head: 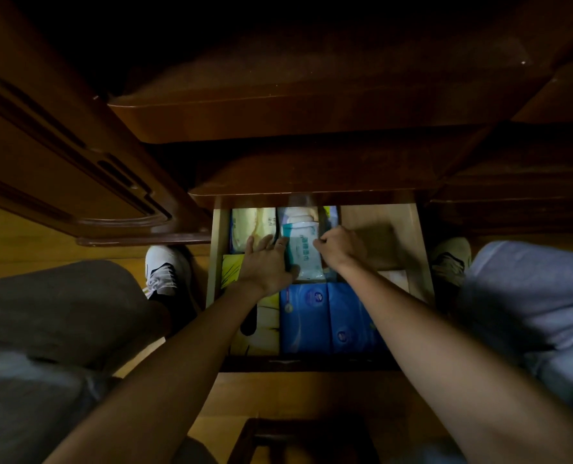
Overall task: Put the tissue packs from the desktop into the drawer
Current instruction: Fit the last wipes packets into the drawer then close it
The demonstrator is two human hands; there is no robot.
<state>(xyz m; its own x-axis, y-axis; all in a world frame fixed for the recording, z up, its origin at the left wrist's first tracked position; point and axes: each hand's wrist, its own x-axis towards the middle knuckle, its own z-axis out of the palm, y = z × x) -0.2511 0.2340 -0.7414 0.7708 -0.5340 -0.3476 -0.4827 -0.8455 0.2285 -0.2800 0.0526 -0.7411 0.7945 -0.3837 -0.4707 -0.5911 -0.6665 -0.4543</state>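
- Lying nearest, two blue plastic tissue packs [328, 316] fill the pale wooden drawer's [422, 262] front.
- Beyond them, the white-and-teal tissue pack [303, 252] runs lengthwise front-to-back between both hands.
- Left hand [266, 262] presses flat, fingers straight; right hand [340, 246] pinches its right edge.

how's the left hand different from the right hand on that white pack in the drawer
The left hand lies flat with fingers straight along the left side of the white tissue pack; the right hand has its fingers curled at the pack's right edge. The left reaches further over the yellowish pack. Both are inside the open drawer.
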